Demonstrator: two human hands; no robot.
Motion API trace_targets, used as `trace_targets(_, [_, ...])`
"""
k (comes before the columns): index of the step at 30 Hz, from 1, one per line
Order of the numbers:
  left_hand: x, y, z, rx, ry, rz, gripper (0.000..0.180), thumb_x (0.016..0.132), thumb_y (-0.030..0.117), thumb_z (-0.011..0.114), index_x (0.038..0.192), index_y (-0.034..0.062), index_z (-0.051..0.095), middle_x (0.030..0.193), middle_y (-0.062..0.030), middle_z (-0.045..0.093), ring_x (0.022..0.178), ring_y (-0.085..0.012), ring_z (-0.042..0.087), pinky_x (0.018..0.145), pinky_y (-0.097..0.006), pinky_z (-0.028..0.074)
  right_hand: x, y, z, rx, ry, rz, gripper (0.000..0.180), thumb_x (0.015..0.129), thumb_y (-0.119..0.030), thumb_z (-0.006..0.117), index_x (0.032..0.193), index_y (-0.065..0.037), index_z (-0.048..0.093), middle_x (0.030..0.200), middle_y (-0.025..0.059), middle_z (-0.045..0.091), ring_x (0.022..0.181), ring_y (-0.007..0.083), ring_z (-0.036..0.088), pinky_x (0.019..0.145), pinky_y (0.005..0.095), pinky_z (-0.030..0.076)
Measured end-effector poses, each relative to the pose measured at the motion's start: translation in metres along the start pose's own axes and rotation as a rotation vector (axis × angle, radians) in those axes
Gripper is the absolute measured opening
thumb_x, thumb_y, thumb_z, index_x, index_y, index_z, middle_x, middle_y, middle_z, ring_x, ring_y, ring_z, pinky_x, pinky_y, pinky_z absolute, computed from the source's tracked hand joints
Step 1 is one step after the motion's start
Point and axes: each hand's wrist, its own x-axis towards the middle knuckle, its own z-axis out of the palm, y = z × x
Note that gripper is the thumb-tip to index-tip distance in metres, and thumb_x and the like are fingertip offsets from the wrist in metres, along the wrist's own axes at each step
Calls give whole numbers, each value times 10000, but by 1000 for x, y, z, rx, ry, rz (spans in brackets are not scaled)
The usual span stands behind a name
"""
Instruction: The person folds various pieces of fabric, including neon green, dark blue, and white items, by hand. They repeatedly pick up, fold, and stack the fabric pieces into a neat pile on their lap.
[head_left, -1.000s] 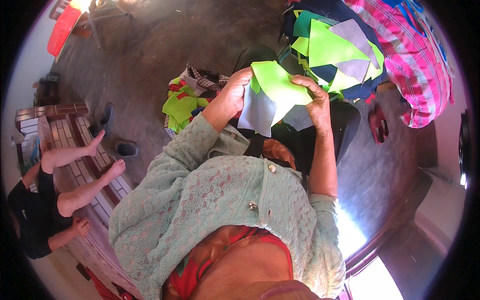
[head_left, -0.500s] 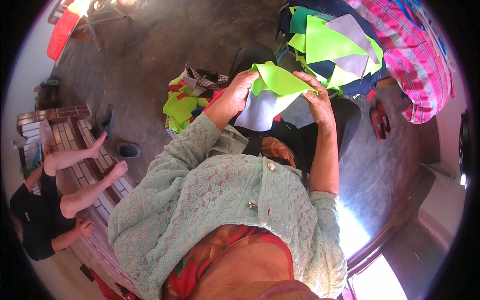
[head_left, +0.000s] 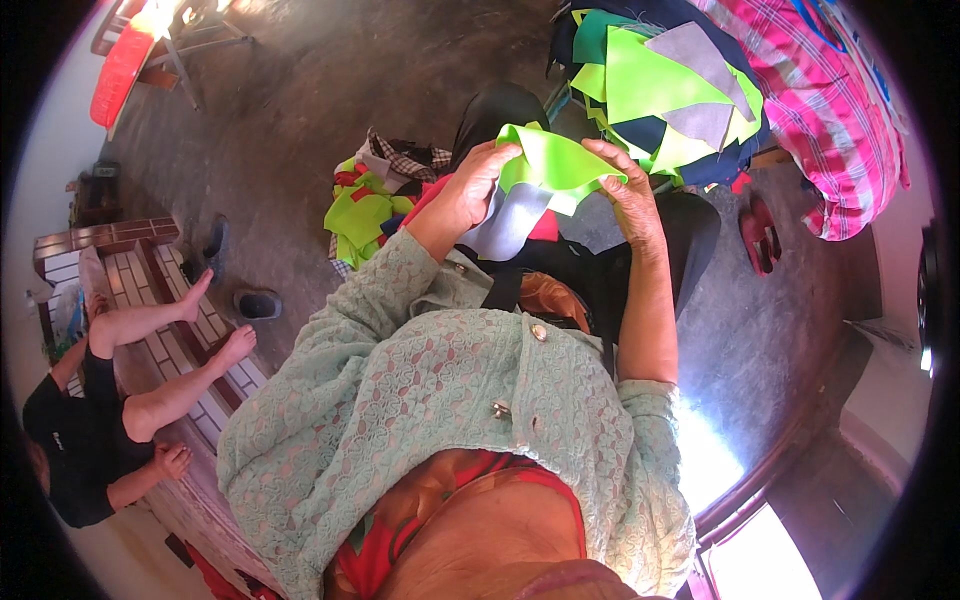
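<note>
A neon green fabric piece (head_left: 556, 163) is held up in front of me between both hands. My left hand (head_left: 470, 188) grips its left edge, and my right hand (head_left: 628, 185) pinches its right edge. A pale grey cloth (head_left: 505, 222) hangs under the green piece, behind my left hand. Just beyond lies a stack of cut fabric pieces (head_left: 668, 95) in neon green, grey and dark blue.
A heap of green and red scraps (head_left: 368, 205) lies on the concrete floor to the left. A pink plaid bag (head_left: 830, 110) stands at upper right. Another person (head_left: 110, 400) sits barefoot on a tiled ledge at left. Sandals (head_left: 258, 303) lie nearby.
Both hands have folded the green piece smaller and lifted it slightly; less of the grey cloth shows beneath it now.
</note>
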Motion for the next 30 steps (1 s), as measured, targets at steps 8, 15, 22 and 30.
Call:
trace_targets(8, [-4, 5, 4, -2, -45, -44, 234, 842, 166, 621, 1017, 12, 593, 910, -51, 647, 769, -134, 628, 715, -274, 505, 0, 5, -6, 57, 336, 250, 404, 824, -408, 649, 964, -29, 655, 900, 24, 643, 837, 106, 557, 804, 258, 410])
trace_targets(15, [-5, 7, 8, -2, -4, -81, 238, 835, 174, 639, 1007, 17, 590, 893, -57, 644, 743, -131, 630, 660, -278, 521, 3, 6, -6, 159, 403, 270, 482, 806, -429, 663, 1007, 2, 584, 953, 60, 598, 871, 134, 562, 776, 273, 445])
trace_targets(22, [-7, 10, 12, 35, 2, -69, 250, 821, 150, 650, 1016, 4, 596, 900, -69, 640, 760, -148, 624, 686, -291, 514, 4, 16, -11, 253, 404, 237, 383, 830, -373, 656, 995, -30, 619, 922, 31, 627, 811, 115, 584, 733, 261, 466])
trace_targets(30, [-6, 12, 8, 41, -86, -63, 291, 815, 104, 646, 1073, -16, 586, 978, -91, 650, 832, -161, 642, 767, -297, 518, 7, 5, -7, 360, 425, 84, 274, 895, -232, 584, 1040, 1, 599, 1000, 76, 636, 883, 165, 610, 799, 301, 490])
